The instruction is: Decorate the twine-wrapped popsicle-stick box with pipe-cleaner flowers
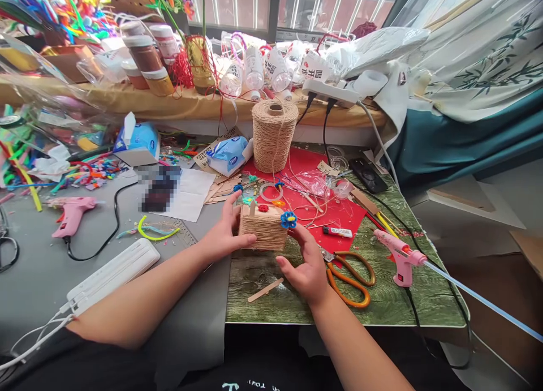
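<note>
A small box wrapped in jute twine (263, 232) sits in front of me, with a blue pipe-cleaner flower (289, 219) with a yellow centre on its right corner. A red piece (263, 208) and a wooden stick end show at its top. My left hand (224, 232) grips the box's left side, thumb across the front and fingers toward the back. At the right corner, my right hand (305, 263) has its thumb and fingers apart, fingertips close by the flower; whether they touch it I cannot tell. A loose craft stick (265, 289) lies just below the box.
Orange-handled scissors (350, 278) lie right of my right hand. Pink glue guns stand at left (74, 215) and right (401, 258), with cords. Behind the box are a twine spool (274, 136) and red sheet (356, 215). A white power strip (112, 275) lies by my left forearm.
</note>
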Demonstrator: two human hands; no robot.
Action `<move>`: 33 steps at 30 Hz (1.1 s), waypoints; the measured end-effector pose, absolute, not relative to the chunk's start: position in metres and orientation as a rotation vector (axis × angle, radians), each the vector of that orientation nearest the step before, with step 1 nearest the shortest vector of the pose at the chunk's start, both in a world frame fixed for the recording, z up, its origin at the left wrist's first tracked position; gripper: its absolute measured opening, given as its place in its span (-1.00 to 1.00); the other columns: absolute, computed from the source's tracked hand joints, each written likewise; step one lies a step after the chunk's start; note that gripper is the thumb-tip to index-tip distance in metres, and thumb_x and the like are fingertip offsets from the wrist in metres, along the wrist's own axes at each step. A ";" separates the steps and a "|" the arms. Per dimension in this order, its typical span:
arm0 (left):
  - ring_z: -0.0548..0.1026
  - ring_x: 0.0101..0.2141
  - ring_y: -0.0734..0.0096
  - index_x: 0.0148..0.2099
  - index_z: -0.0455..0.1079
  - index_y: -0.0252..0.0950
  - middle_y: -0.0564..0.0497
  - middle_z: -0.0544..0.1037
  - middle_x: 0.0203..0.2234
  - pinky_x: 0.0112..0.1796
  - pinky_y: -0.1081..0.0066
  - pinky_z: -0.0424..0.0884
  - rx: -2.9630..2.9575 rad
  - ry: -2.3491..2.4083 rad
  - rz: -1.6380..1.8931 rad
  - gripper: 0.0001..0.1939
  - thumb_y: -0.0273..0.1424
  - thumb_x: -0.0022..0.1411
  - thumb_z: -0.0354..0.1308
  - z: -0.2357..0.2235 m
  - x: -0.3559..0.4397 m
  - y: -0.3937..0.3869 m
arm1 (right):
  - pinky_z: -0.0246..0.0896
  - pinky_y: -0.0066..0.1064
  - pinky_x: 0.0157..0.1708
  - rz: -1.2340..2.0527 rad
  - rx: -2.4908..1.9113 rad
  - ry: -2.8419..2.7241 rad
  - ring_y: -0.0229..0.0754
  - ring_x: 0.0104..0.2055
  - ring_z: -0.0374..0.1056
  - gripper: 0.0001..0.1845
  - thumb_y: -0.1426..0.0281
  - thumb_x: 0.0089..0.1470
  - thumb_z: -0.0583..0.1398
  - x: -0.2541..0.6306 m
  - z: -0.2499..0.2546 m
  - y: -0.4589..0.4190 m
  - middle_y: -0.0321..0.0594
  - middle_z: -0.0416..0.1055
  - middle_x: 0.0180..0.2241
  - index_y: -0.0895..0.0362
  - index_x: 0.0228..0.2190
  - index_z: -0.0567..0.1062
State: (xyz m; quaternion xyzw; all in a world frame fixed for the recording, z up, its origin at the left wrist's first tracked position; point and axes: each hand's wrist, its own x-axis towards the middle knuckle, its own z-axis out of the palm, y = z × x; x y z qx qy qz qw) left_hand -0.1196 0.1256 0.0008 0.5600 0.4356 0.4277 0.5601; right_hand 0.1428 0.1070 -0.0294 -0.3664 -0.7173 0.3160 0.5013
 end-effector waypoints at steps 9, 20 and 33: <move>0.27 0.39 -0.28 0.59 -0.26 0.02 -0.29 0.17 0.42 0.37 -0.15 0.26 1.977 0.762 1.175 0.40 -0.30 -0.07 0.58 -0.010 -0.123 0.116 | 0.41 0.24 0.19 0.342 -0.812 -1.966 0.18 0.12 0.46 -0.28 0.45 0.19 0.39 0.154 0.044 0.078 0.00 0.52 0.07 -0.06 0.32 0.39; 0.37 0.26 -0.23 0.58 -0.25 -0.04 -0.31 0.26 0.33 0.24 -0.14 0.38 2.316 0.675 1.081 0.39 -0.07 -0.09 0.54 0.004 -0.120 0.111 | 0.44 -0.07 -0.04 0.823 -0.685 -2.046 -0.06 -0.14 0.51 -0.70 0.64 0.23 0.29 0.138 0.080 0.061 -0.20 0.64 -0.20 0.04 -0.10 0.58; 0.27 0.38 -0.26 0.59 -0.35 0.06 -0.26 0.11 0.44 0.36 -0.15 0.25 1.911 0.875 1.249 0.36 -0.27 0.06 0.56 -0.024 -0.130 0.128 | 0.58 -0.33 -0.36 1.089 -1.051 -0.860 -0.19 -0.37 0.55 -0.81 0.30 0.15 0.44 0.167 0.058 0.093 -0.26 0.58 -0.37 0.09 -0.35 0.57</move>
